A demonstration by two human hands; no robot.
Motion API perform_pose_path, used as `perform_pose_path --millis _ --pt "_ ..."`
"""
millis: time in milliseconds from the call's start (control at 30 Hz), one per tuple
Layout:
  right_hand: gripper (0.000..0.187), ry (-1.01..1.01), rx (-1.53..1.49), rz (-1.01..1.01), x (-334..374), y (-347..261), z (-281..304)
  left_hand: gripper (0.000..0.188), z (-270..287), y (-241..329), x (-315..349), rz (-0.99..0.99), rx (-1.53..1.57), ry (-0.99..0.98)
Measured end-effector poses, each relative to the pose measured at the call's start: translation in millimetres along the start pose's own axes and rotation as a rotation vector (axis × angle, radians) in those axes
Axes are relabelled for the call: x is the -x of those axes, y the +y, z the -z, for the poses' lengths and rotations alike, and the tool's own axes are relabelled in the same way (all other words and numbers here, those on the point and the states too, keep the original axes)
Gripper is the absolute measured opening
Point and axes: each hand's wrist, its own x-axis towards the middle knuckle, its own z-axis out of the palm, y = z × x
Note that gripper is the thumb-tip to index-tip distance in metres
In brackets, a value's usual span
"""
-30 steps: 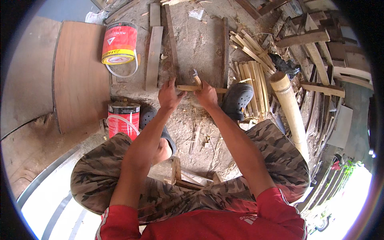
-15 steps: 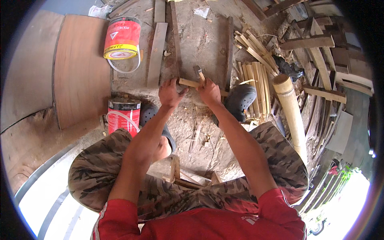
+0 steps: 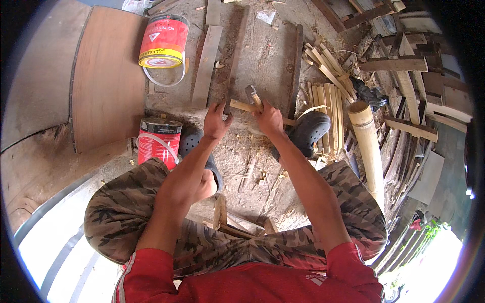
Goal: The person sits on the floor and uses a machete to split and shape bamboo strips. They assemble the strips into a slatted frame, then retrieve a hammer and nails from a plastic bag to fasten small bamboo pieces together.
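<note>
My right hand (image 3: pixel 269 120) is closed around the handle of a hammer (image 3: pixel 251 92), its metal head pointing away from me. Beneath it a pale wooden strip (image 3: pixel 243 105) runs crosswise between two long dark boards, the left board (image 3: pixel 235 55) and the right board (image 3: pixel 295 70). At the near end of the left board, where the strip meets it, my left hand (image 3: pixel 217 123) grips with fingers and thumb around the wood. Part of the strip is hidden behind my right hand.
Two red cans, one far (image 3: pixel 164 40) and one near (image 3: pixel 157 139), stand at left beside plywood sheets (image 3: pixel 108 76). Pale sticks (image 3: pixel 328 116) lie right of my shoe (image 3: pixel 309 132), beside a bamboo pole (image 3: pixel 367 146). Scrap timber (image 3: pixel 404 65) fills the far right.
The far end of the left board has swung to the right, so the board now slants. The hammer stays in my right hand, close to the strip. The whole view has shifted slightly.
</note>
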Motion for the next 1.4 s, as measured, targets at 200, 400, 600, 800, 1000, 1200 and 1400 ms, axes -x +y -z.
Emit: perform_pose_path --millis 200,400,600,800,1000,1200,1400 --pt "0.027 -0.031 -0.027 -0.015 -1 1 -4 0.054 -1 -1 -15 -0.043 -0.011 0.0" --pt "0.028 -0.03 -0.018 -0.021 -2 4 -8 0.051 -5 0 -13 -0.01 0.025 0.016" --pt "0.03 -0.056 0.045 -0.029 0 1 -13 0.045 -5 -4 -5 0.043 0.024 0.016" --pt "0.032 -0.077 0.061 -0.051 -2 1 -14 0.042 -5 -2 -6 0.098 0.094 -0.02" --pt "0.032 -0.074 0.06 -0.06 -2 -3 -11 0.04 -1 -6 -4 0.071 0.129 -0.019" --pt "0.033 -0.066 0.043 -0.095 -1 -7 -7 0.033 16 -5 -11 0.043 0.123 -0.158" --pt "0.033 -0.082 0.075 -0.093 -3 -12 -4 0.029 21 -5 -16 -0.041 0.051 -0.16"
